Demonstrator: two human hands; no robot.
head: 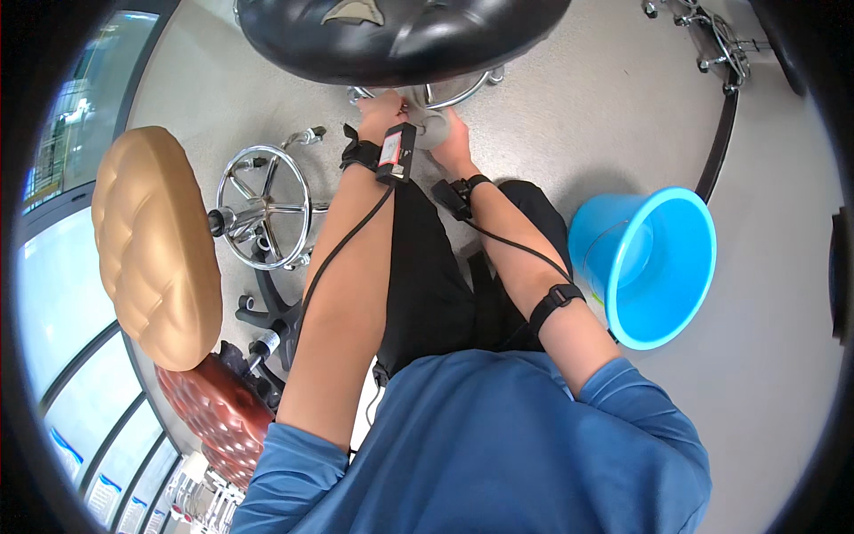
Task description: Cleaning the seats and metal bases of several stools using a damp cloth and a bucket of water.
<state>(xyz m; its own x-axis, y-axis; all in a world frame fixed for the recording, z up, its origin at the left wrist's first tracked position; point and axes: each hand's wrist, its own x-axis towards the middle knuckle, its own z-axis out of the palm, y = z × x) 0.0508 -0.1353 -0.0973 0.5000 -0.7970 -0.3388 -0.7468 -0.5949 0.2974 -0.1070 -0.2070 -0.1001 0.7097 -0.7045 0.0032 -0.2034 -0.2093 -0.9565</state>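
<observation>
In front of me stands a stool with a round black padded seat (407, 50) and a chrome base ring (467, 93). Both my hands reach down below the near rim of that seat. My left hand (383, 112) is at the chrome base, its fingers partly hidden behind the wrist device. My right hand (456, 143) is curled around a grey piece (434, 128) between the hands. Whether this piece is cloth or part of the stool I cannot tell. A folded beige cloth (353, 11) lies on the black seat.
A light blue bucket (600, 233) stands to my right. To my left is a stool with a tufted gold seat (157, 247) and a chrome base (267, 207). Behind it are brown tufted seats (217, 400). Glass panels (80, 267) line the left side. A wheeled base (724, 50) is far right.
</observation>
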